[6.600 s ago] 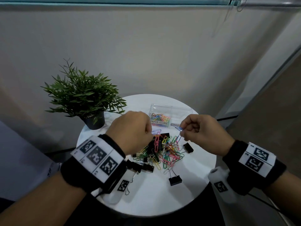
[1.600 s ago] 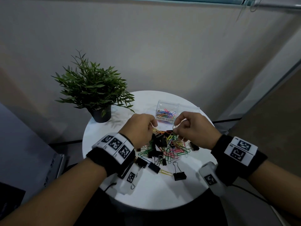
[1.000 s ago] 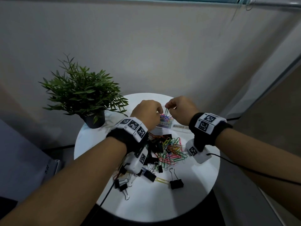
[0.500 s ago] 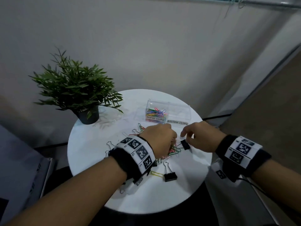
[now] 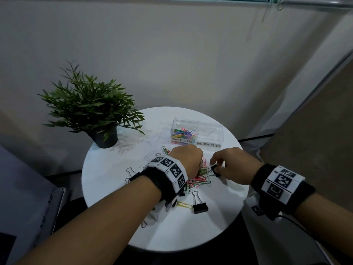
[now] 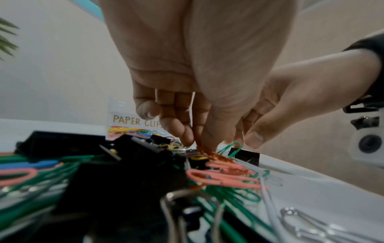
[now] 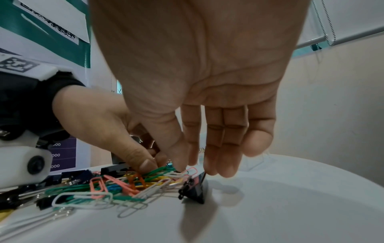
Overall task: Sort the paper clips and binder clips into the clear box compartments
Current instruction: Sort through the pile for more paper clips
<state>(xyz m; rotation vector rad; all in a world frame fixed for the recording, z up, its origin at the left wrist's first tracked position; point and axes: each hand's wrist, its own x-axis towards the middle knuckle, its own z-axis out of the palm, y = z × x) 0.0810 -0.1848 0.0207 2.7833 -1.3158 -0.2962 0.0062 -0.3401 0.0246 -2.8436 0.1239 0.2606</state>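
Note:
The clear box (image 5: 210, 131) stands at the back of the round white table (image 5: 191, 236); its "PAPER CLIPS" compartment (image 5: 183, 133) holds several coloured clips, and the "BINDER CLIPS" side looks bare. A tangle of coloured paper clips (image 5: 198, 180) and black binder clips lies mid-table. My left hand (image 5: 198, 163) reaches into it and pinches an orange paper clip (image 6: 207, 153) between thumb and fingertips (image 6: 187, 136). My right hand (image 7: 193, 169) is at the pile's right edge, thumb and fingertips on a small black binder clip (image 7: 195, 187) (image 5: 215, 170) that stands tilted on the table.
A potted plant (image 5: 91, 111) stands at the table's back left. Another black binder clip (image 5: 200, 207) and a yellow paper clip (image 5: 184, 204) lie near the front. More clips are strewn left of my left wrist. A wall is close behind the table.
One second ago both hands were over the paper-clip compartment. They have come back down to the pile; the left took an orange clip, the right closed on the black binder clip.

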